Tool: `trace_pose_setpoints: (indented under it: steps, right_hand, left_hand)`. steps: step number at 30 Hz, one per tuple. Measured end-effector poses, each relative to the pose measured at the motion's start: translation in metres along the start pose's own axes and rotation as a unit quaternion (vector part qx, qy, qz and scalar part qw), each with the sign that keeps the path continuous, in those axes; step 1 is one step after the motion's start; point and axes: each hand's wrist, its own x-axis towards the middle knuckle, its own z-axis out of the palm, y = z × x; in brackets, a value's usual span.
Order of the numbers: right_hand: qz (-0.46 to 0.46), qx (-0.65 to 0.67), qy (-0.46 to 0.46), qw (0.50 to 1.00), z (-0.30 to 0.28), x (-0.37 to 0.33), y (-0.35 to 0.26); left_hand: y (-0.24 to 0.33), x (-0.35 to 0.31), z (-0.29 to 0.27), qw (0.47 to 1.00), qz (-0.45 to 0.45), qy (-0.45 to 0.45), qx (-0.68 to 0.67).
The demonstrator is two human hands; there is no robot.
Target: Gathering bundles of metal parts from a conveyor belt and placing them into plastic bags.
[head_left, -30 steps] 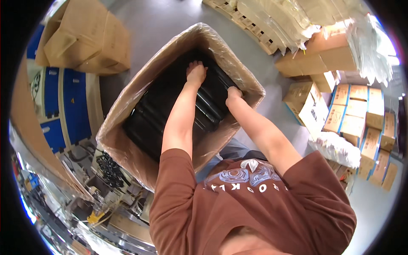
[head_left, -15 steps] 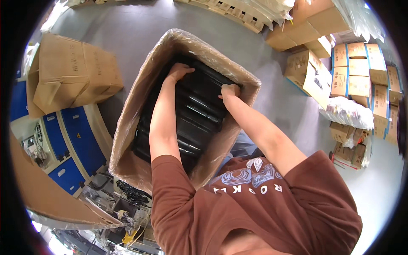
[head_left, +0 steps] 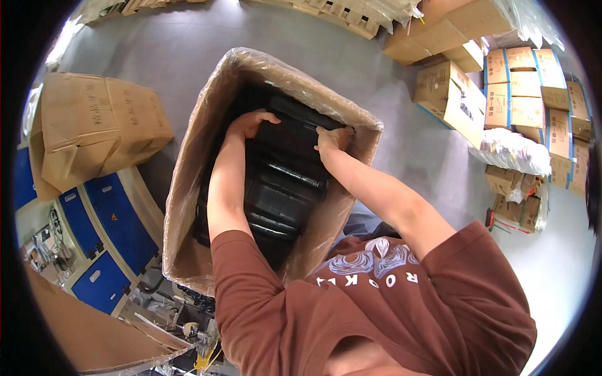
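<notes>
Both arms reach into a tall cardboard box (head_left: 185,182) with a clear plastic liner folded over its rim. Inside lie several long, rounded black pieces (head_left: 287,175) with a glossy surface, side by side across the box; their exact kind is not plain. Toward the far end, my left hand (head_left: 251,123) grips the left part of one black piece, its thumb on top and the fingers partly hidden. My right hand (head_left: 333,139) is closed on the right end of the same piece, beside the box wall. The undersides of the pieces are hidden.
A closed-up brown carton (head_left: 103,128) stands at the left above blue-doored cabinets (head_left: 119,210). Stacked cartons (head_left: 523,94) and a plastic-wrapped bundle (head_left: 511,152) are on the right. A cardboard flap (head_left: 94,326) juts in at lower left, near cluttered equipment. Wooden pallets (head_left: 332,15) lie at the back.
Both hands have shifted slightly left and nearer inside the box. Another rounded black piece shows more beyond them. The whole view has shifted a little.
</notes>
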Motion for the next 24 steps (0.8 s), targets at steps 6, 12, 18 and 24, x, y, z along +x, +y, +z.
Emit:
trace_pose_setpoints:
  steps: [6,12,18,24]
  right_hand:
    - [-0.126,-0.094,-0.084,0.984,-0.016,-0.031,-0.018]
    - [-0.29,-0.33,-0.051,0.897,-0.011,-0.027,-0.021]
    - [-0.308,-0.32,-0.078,0.893,-0.015,-0.021,-0.024]
    - [-0.49,-0.182,-0.118,0.845,-0.032,-0.058,-0.03]
  left_hand:
    - [-0.031,-0.014,-0.022,0.989,0.057,0.13,-0.034]
    - [-0.05,-0.016,-0.027,0.992,0.033,0.085,-0.09]
    - [-0.055,-0.029,-0.007,0.984,0.096,0.071,-0.131]
    - [-0.079,-0.099,0.02,0.942,0.198,0.22,-0.158]
